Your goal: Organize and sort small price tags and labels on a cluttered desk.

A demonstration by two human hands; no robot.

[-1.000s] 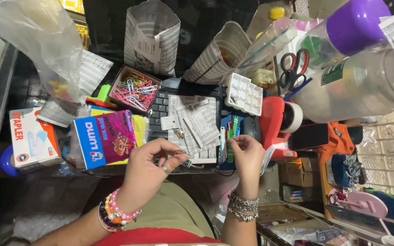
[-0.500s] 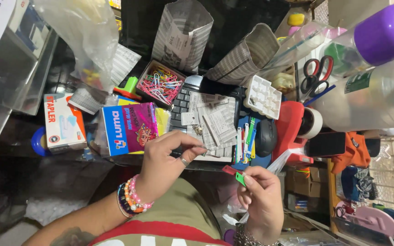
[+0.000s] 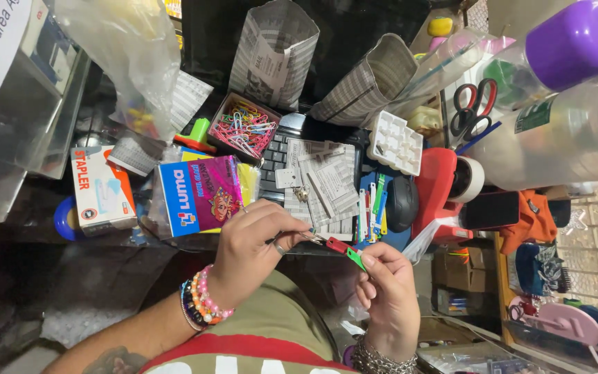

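Note:
My left hand (image 3: 254, 246), with beaded bracelets on the wrist, pinches a small metal ring with a red tag (image 3: 336, 244) hanging from it. My right hand (image 3: 387, 291), wearing a metal bracelet, grips a small green tag (image 3: 356, 258) that touches the red one. Both hands meet just below the desk edge, above my lap. A keyboard (image 3: 275, 154) covered with paper slips (image 3: 327, 183) lies right beyond them. Coloured plastic tags (image 3: 376, 204) lie on a blue pad beside a black mouse (image 3: 402, 203).
A box of coloured paper clips (image 3: 245, 129), a pink and blue box (image 3: 198, 194), a stapler box (image 3: 98, 187), a red tape dispenser (image 3: 437, 190), scissors (image 3: 472, 111), folded paper holders (image 3: 271, 48), plastic bags and large clear jars (image 3: 562, 131) crowd the desk.
Both hands drew back from the paper slips on the keyboard toward my lap and came together, now holding the ring and the red and green tags between them.

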